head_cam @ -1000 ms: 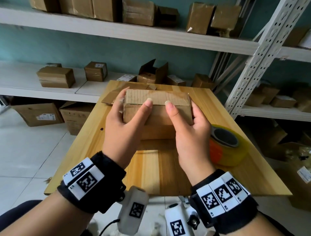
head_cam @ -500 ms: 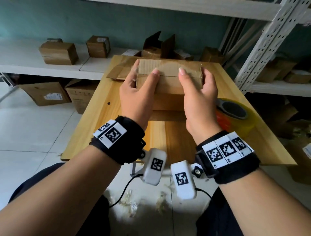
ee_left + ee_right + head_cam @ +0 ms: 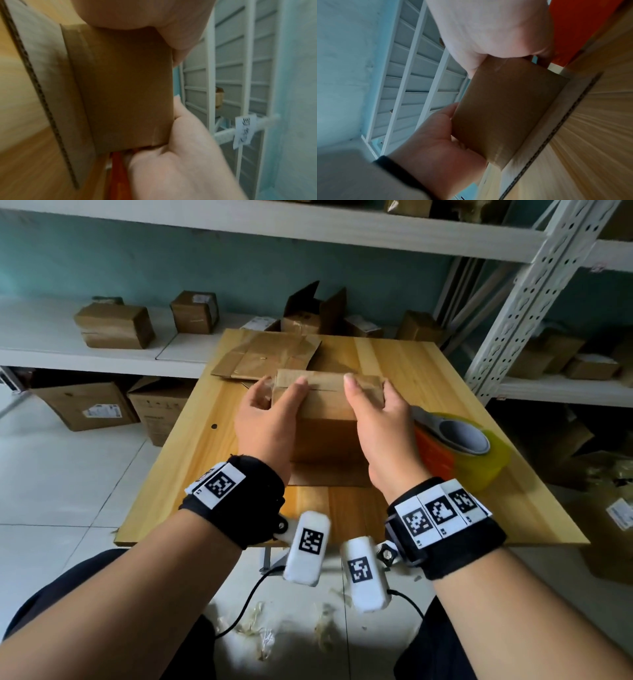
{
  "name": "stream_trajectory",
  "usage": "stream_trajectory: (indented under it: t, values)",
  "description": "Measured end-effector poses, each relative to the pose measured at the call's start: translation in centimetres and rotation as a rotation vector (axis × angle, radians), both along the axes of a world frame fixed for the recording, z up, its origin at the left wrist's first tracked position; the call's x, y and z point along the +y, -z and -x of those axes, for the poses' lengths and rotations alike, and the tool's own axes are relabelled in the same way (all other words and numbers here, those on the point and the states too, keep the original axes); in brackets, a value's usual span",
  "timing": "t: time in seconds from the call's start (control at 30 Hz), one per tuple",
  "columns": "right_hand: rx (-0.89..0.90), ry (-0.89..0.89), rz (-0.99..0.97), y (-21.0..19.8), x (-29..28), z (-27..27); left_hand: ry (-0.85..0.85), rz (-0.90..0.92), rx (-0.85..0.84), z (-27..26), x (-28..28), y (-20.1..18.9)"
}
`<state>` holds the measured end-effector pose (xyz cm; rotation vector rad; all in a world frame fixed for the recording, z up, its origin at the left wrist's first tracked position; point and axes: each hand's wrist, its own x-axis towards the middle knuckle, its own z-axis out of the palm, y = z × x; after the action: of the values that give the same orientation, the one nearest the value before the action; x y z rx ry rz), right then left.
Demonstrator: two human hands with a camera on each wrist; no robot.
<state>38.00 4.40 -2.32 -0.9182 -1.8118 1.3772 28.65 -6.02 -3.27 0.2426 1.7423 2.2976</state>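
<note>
A small brown cardboard box [image 3: 327,409] stands mid-table, its top flaps folded down with a slit between them. One flap [image 3: 329,474] lies flat on the wood toward me. My left hand [image 3: 269,422] grips the box's left end, thumb on top. My right hand [image 3: 380,422] grips the right end the same way. In the left wrist view the box [image 3: 126,88] fills the middle, with the right hand [image 3: 180,162] at its far end. The right wrist view shows the box [image 3: 505,108] with the left hand [image 3: 440,142] beyond it.
A yellow tape roll on an orange dispenser [image 3: 459,446] sits just right of my right hand. A flattened cardboard sheet [image 3: 267,356] lies behind the box on the wooden table [image 3: 171,474]. White shelves [image 3: 102,354] with several boxes stand behind; a perforated metal upright [image 3: 520,302] rises at the right.
The box has come nearer to me, off the flat cardboard sheet, with both hands still round it. My thumbs now lie farther apart on its top.
</note>
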Motion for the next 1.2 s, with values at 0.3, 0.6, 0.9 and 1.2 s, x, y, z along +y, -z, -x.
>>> stream_trajectory:
  t: [0.3, 0.6, 0.9, 1.2]
  values:
    - [0.064, -0.029, 0.244, -0.8, 1.5, -0.3, -0.008, 0.031, -0.142, 0.3, 0.1, -0.2]
    - [0.088, -0.484, 0.22, 0.1, 2.3, -0.6, -0.032, -0.018, -0.191, 0.8, -0.4, -0.3]
    - [0.059, -0.235, 0.05, 0.4, 2.1, 0.1, 0.089, 0.046, -0.103, 0.8, -1.7, -0.3]
    - [-0.001, 0.008, -0.089, 0.1, 1.1, -0.4, 0.051, 0.041, -0.05, -0.9, -2.4, -1.3]
